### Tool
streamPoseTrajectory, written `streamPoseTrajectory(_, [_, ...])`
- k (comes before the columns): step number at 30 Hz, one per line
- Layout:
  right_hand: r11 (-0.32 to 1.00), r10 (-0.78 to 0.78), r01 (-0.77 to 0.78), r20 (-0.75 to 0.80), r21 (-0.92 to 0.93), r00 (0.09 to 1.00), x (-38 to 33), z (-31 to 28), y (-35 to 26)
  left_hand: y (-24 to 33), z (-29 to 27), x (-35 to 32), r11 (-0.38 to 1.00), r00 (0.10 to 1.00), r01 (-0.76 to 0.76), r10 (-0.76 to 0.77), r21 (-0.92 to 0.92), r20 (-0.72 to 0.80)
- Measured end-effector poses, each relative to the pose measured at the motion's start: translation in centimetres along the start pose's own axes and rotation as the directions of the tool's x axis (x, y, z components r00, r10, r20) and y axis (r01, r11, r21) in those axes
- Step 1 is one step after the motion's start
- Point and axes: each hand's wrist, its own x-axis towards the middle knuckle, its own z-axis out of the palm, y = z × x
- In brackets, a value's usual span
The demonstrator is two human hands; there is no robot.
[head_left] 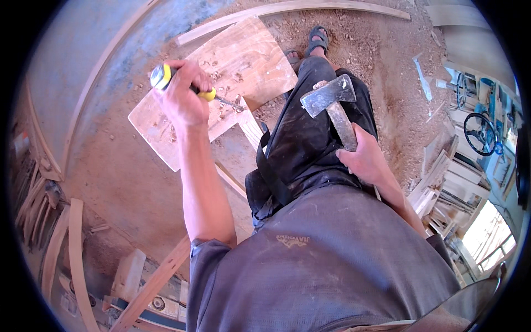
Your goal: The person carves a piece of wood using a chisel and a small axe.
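Observation:
My left hand [185,99] is closed around the yellow and black handle of a chisel [161,76]. Its metal blade slants down to the right, with the tip at or just above the wood beside a corner of a pale board [257,47]. Wood chips lie scattered over the board. A narrow wooden piece [251,130] shows at the board's near edge, partly hidden by my leg. Over my lap, my right hand [365,157] grips the handle of a hatchet [330,97], whose worn metal head is raised above my thigh.
Long curved wooden strips [293,6] lie at the far side, with more strips [77,260] at the left. A wooden beam [152,285] crosses the lower left. Chips and dust cover the floor [387,61]. Stacked boards [434,177] and a machine with a black handwheel [480,134] stand at the right.

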Motion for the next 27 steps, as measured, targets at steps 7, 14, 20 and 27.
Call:
streamPoseTrajectory(7, [0.984, -0.162, 0.17, -0.129, 0.049, 0.978, 1.1, -1.4, -3.1, -1.9, 1.7, 5.2, 0.953, 0.96, 0.25, -0.221, 0.174, -0.17])
streamPoseTrajectory(14, [0.93, -0.318, 0.347, -0.209, 0.123, 0.925, 0.9, -2.7, -5.4, -1.7, 1.5, 5.3, 0.965, 0.884, 0.206, -0.114, 0.16, -0.453])
streamPoseTrajectory(20, [0.944, -0.27, 0.291, -0.145, 0.158, 0.952, 0.3, -1.8, -4.6, 0.0, 4.6, -3.0, 0.923, 0.993, -0.054, 0.089, 0.382, -0.076])
streamPoseTrajectory(27, [0.613, -0.579, 0.767, -0.554, 0.188, 0.598, -1.7, -3.5, -10.1, -0.9, 4.2, -4.5, 0.875, 0.992, -0.124, 0.115, 0.468, 0.047])
